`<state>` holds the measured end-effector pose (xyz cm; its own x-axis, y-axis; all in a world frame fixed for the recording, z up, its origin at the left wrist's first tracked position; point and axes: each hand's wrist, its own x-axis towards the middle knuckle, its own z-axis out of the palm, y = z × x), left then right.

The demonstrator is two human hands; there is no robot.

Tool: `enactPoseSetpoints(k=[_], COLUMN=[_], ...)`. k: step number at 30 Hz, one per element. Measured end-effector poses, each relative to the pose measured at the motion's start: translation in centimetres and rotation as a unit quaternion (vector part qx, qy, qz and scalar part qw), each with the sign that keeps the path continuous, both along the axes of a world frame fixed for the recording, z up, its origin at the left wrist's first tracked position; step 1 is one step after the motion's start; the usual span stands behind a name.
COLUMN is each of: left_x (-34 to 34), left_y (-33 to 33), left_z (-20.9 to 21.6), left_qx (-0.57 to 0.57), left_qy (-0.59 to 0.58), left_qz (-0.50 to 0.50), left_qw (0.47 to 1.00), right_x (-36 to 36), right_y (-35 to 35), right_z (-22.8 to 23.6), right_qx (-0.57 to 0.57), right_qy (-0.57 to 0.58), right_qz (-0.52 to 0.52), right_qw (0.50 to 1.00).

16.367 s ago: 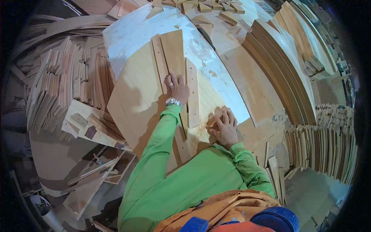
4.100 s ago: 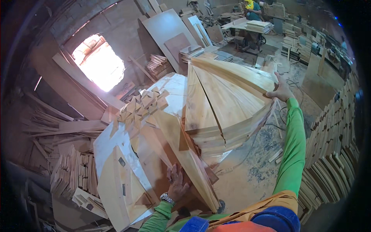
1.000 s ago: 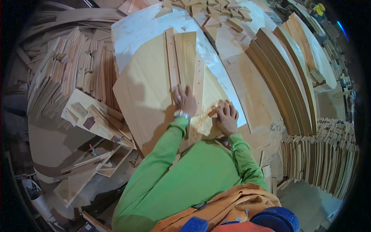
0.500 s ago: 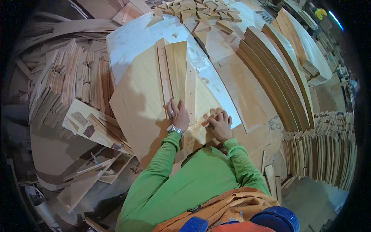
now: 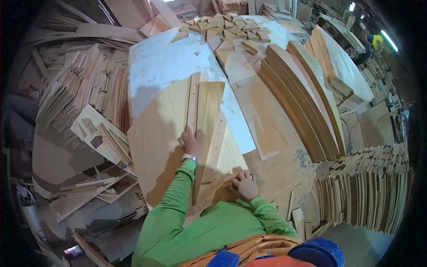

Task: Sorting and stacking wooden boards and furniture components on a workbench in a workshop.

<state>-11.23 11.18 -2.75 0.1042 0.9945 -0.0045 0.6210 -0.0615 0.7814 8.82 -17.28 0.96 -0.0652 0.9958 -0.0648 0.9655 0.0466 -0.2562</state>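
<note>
Since half a second ago, barely shifted: both hands remain on the same boards. Head view, looking down: left hand [image 5: 192, 143] flat, fingers spread, pressing a narrow wood strip [image 5: 205, 120] onto a large plywood sheet [image 5: 162, 133] on the pale workbench [image 5: 169, 66]. Right hand [image 5: 243, 184] curled, fingertips pinching the near edge of a tapered board [image 5: 229, 155] beside the strip. Seemingly lining pieces up edge to edge; next likely needs seams closed while pressed flat. Stacked curved panels [image 5: 302, 102] right.

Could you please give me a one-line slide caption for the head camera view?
Left hand presses flat on a tapered veneer sheet while right hand rests at its near end, amid stacked wood pieces.
</note>
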Motion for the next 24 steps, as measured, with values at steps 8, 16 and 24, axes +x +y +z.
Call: enactPoseSetpoints(k=[8,16,24], left_x=[11.3,13.5,15.0], left_y=[-7.9,-8.4,-6.6], left_z=[0.5,2.4,2.0], left_qx=[-0.012,-0.043,-0.045], left_qy=[0.226,0.224,0.196], left_qz=[0.063,0.038,0.027], left_qw=[0.972,0.973,0.979], right_x=[2.5,5.0,6.9], right_y=[-8.1,-9.3,-7.5], right_z=[0.4,-0.5,0.2], right_qx=[0.036,0.062,0.087], right_qy=[0.042,0.06,0.031], right_qz=[-0.048,-0.045,-0.025], right_qw=[0.997,0.995,0.995])
